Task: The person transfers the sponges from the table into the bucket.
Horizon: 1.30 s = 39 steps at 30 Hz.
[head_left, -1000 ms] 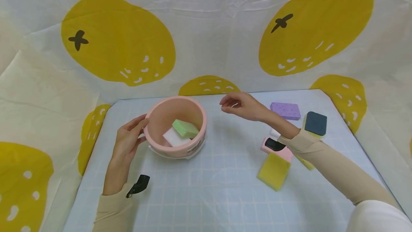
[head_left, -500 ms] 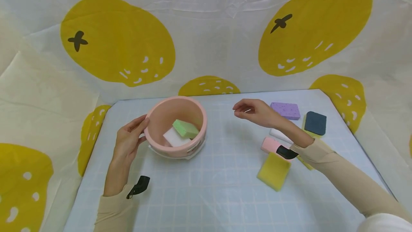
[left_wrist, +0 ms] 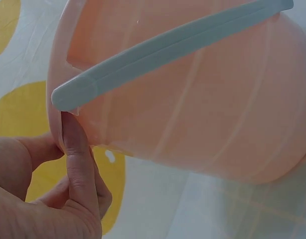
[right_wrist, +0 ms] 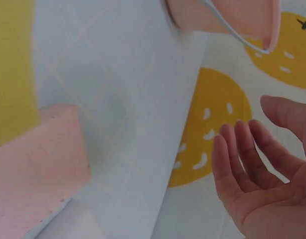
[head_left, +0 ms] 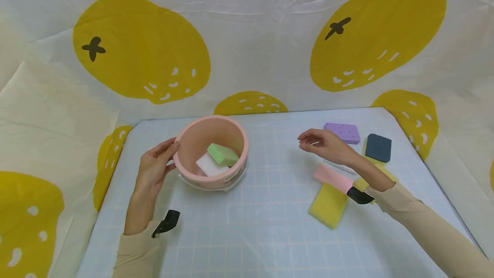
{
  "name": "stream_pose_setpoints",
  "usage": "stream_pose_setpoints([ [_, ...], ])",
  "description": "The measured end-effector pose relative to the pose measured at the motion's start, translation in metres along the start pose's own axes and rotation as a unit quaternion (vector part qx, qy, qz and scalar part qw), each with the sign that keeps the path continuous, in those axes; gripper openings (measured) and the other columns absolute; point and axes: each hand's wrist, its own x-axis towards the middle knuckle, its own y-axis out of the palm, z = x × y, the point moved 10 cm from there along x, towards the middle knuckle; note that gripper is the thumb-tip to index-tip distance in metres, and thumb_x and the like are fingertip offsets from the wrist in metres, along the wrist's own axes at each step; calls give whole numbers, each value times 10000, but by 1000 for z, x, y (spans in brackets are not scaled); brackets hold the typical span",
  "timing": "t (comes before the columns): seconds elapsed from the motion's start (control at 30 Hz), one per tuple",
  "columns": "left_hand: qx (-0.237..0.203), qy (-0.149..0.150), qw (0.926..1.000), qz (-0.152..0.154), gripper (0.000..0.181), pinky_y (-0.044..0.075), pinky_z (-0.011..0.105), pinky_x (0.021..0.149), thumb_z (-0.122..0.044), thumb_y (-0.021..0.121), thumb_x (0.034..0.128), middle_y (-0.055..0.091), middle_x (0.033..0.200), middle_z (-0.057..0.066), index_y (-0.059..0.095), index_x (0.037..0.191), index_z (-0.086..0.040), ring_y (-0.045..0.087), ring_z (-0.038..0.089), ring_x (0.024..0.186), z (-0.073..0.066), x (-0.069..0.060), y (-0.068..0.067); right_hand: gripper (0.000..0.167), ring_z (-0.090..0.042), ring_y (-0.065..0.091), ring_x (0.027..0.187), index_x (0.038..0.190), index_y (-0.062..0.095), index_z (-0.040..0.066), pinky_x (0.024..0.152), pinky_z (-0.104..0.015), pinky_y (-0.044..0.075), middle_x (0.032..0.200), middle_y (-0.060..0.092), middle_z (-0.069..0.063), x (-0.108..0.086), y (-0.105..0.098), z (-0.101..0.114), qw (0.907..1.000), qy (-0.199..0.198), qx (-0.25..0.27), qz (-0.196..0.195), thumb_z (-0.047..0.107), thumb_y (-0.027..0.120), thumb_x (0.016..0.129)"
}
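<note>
A pink bucket [head_left: 210, 179] with a pale handle [left_wrist: 178, 47] stands on the left half of the table. Inside it lie a green sponge [head_left: 222, 154] and a white sponge [head_left: 209, 164]. My left hand [head_left: 152, 168] pinches the bucket's rim at its left side, thumb and fingers on either side of the edge in the left wrist view. My right hand [head_left: 328, 146] hovers above the table, fingers loosely bent and holding nothing. Near it are a purple sponge [head_left: 342, 133], a pink sponge [head_left: 332, 177] and a yellow sponge [head_left: 329, 205].
A dark-topped yellow sponge [head_left: 378, 148] lies at the far right of the table [head_left: 247, 231]. A white piece [head_left: 339, 166] and another yellow sponge [head_left: 360, 183] are partly hidden beneath my right arm. A patterned cloth [head_left: 262, 55] rises behind the table.
My right hand has moved right and toward me, away from the bucket and closer to the loose sponges. The left hand and the bucket have stayed put.
</note>
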Motion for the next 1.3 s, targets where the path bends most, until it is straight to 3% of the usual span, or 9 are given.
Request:
stream_pose_setpoints([
  [0.57,54,-179,9998,-9,637,572,194,826,-452,775,890,585,1407,11,599,1456,-218,601,142,1113,2,0,0,327,-282,672,1062,1263,642,-47,888,-210,553,1187,694,-179,-39,-1,-52,9992,147,-275,-233,114,705,987],
  [0.7,11,-165,9999,14,650,573,197,827,-451,783,884,581,1407,14,597,1458,-208,598,142,1112,2,0,1,332,-297,666,1072,1270,635,-53,916,-280,567,1197,689,-189,-46,2,-62,9988,206,-385,-238,114,700,990],
  [0.9,-56,-117,9999,51,673,576,199,822,-454,795,870,586,1396,17,596,1458,-194,602,140,1099,2,0,1,356,-366,648,1102,1268,625,-79,960,-508,542,1199,680,-209,-56,4,-72,9972,308,-614,-286,109,711,978],
  [1.3,23,-109,9999,58,655,575,201,828,-454,782,885,586,1388,13,594,1459,-200,596,147,1104,2,0,1,452,-367,622,1123,1328,587,-88,972,-530,526,1253,652,-216,-68,14,-86,9906,587,-1233,-125,147,728,969],
])
